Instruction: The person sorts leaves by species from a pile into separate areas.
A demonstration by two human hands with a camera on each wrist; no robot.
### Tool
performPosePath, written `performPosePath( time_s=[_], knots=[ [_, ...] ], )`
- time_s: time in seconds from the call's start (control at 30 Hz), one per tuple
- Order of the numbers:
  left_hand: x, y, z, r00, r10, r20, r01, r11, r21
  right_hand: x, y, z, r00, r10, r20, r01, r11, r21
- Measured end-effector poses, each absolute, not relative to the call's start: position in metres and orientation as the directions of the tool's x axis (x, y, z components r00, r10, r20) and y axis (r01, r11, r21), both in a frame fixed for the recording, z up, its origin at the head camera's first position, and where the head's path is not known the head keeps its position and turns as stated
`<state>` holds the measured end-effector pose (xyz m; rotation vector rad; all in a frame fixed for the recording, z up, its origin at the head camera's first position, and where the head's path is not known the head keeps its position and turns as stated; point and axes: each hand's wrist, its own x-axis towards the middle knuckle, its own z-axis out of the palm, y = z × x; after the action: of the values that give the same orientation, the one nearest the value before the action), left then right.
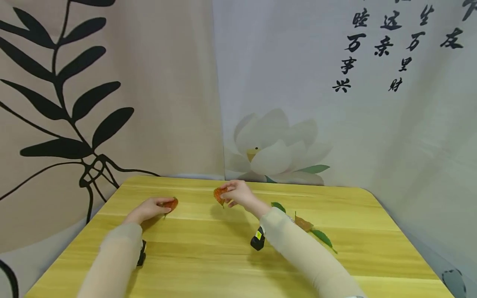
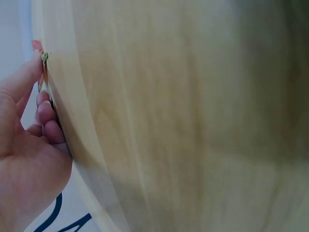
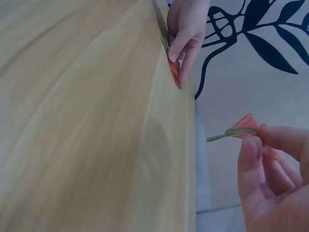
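At the table's left side, my left hand (image 1: 149,210) pinches a reddish-orange leaf (image 1: 171,205) between thumb and fingers, low over the wood. In the left wrist view only a sliver of that leaf and its green stem end show past the thumb. My right hand (image 1: 239,194) is raised above the table's far middle. It pinches a second orange-red leaf (image 1: 220,195), whose tip points down in the head view. From the right wrist, this leaf (image 3: 244,126) appears between thumb and forefinger with its green stem sticking out.
On the yellow wooden table (image 1: 193,256), beside the right forearm, lie a brownish-orange leaf (image 1: 303,224) and a green leaf (image 1: 322,237). Another green leaf (image 1: 278,206) is partly covered by the sleeve. A printed curtain (image 1: 171,103) hangs behind the table's far edge.
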<state>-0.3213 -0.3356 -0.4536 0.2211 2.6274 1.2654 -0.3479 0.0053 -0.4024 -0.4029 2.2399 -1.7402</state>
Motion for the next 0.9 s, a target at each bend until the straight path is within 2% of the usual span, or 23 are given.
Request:
performPosePath(
  time_s=[0.3,0.57,0.9],
  knots=[
    [-0.324,-0.333,-0.458,-0.966,0.224,-0.129,0.02,0.561,0.827,-0.359,-0.041,-0.42,-0.933,-0.353,-0.067,0.0,0.189,-0.982],
    [-0.325,-0.332,-0.453,-0.971,0.202,-0.129,0.024,0.616,0.787,-0.358,-0.076,-0.436,-0.932,-0.35,-0.094,0.018,0.215,-0.976],
    [-0.323,-0.337,-0.455,-0.969,0.198,-0.147,-0.002,0.59,0.807,-0.358,-0.103,-0.459,-0.933,-0.34,-0.116,0.04,0.222,-0.974]
  ],
)
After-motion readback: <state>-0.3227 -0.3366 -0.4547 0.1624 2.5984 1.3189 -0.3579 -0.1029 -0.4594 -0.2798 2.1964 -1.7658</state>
